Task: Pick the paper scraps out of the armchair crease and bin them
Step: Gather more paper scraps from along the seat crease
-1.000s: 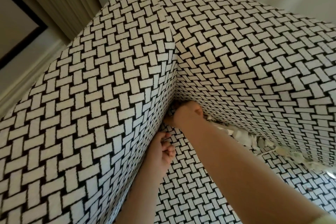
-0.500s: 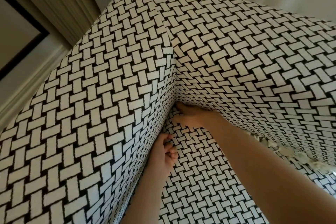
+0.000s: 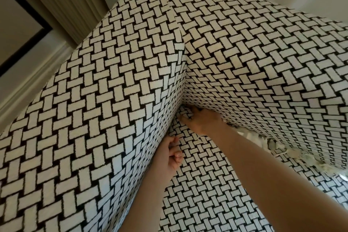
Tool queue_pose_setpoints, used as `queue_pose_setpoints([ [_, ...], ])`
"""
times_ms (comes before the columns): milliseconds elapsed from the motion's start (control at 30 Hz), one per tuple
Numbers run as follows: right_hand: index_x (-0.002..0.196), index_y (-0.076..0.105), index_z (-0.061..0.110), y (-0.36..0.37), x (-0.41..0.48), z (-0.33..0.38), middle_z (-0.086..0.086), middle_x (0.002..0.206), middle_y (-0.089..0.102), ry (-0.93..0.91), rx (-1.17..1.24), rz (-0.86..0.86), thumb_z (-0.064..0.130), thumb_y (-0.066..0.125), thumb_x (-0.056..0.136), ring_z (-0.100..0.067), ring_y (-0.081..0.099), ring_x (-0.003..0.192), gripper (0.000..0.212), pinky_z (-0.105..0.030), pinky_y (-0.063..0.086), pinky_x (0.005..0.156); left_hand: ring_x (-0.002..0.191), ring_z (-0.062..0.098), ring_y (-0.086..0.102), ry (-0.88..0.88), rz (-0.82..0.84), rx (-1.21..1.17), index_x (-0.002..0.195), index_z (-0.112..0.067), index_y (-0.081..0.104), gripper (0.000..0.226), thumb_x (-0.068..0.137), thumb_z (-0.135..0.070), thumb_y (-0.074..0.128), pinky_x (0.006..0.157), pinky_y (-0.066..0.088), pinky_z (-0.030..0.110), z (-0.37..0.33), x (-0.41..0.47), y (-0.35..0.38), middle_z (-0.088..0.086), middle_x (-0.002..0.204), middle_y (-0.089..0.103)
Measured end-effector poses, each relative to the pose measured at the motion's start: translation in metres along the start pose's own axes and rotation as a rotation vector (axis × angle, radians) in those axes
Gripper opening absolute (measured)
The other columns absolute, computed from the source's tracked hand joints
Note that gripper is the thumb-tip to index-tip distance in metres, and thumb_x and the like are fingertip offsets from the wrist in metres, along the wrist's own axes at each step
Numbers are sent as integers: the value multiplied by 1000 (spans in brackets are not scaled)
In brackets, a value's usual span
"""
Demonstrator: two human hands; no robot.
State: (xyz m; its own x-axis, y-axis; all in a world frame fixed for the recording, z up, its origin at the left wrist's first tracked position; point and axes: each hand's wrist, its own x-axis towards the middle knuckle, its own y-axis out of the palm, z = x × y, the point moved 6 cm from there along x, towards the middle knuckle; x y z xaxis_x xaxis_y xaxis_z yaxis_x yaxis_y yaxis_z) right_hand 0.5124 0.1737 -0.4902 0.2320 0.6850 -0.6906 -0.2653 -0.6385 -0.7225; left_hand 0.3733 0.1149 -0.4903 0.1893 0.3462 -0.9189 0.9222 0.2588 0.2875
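The basket-weave armchair is worked at its rear seat corner. The right hand is pushed into the crease there; its fingertips are hidden, so its hold cannot be told. The left hand is curled; any contents cannot be told. Paper scraps are lodged along the back crease, just beside the right wrist. The seat should be pressed down and the scraps pinched in clusters.
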Motion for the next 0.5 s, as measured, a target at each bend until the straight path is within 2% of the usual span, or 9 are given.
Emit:
queue_pose_setpoints([
  [133,142,29,9,-5,-15,-11,-12,143,38,151,-24,57,81,13,76,-29,34,133,99,-37,32,104,26,6,32,-18,-9,31,70,-8,52,25,93,-15,44,31,26,11,1,-10,-8,-6,33,28],
  [233,142,26,4,-4,-22,-15,-15,146,33,213,-72,85,83,14,74,-31,31,135,106,-37,30,107,26,6,32,-26,-14,35,68,-9,52,26,93,-15,44,31,26,12,1,-14,-8,-6,33,28],
  [333,142,26,2,-5,-27,-19,-19,143,37,257,-115,110,83,14,74,-33,36,131,106,-41,33,107,28,6,32,-13,-17,27,70,-9,52,25,93,-16,45,33,26,12,0,-17,-8,-6,34,28],
  [433,142,22,-2,-2,-39,-28,-22,144,33,267,-155,155,83,11,75,-36,32,133,108,-44,28,110,29,6,32,-2,-6,34,72,-9,51,22,92,-15,46,33,28,13,0,-21,-7,-6,35,29],
  [500,138,28,-5,-2,-44,-36,-24,136,42,290,-201,160,83,8,73,-37,39,128,111,-45,31,108,30,6,33,18,1,32,73,-9,51,21,92,-15,45,33,28,14,0,-24,-5,-6,35,29],
])
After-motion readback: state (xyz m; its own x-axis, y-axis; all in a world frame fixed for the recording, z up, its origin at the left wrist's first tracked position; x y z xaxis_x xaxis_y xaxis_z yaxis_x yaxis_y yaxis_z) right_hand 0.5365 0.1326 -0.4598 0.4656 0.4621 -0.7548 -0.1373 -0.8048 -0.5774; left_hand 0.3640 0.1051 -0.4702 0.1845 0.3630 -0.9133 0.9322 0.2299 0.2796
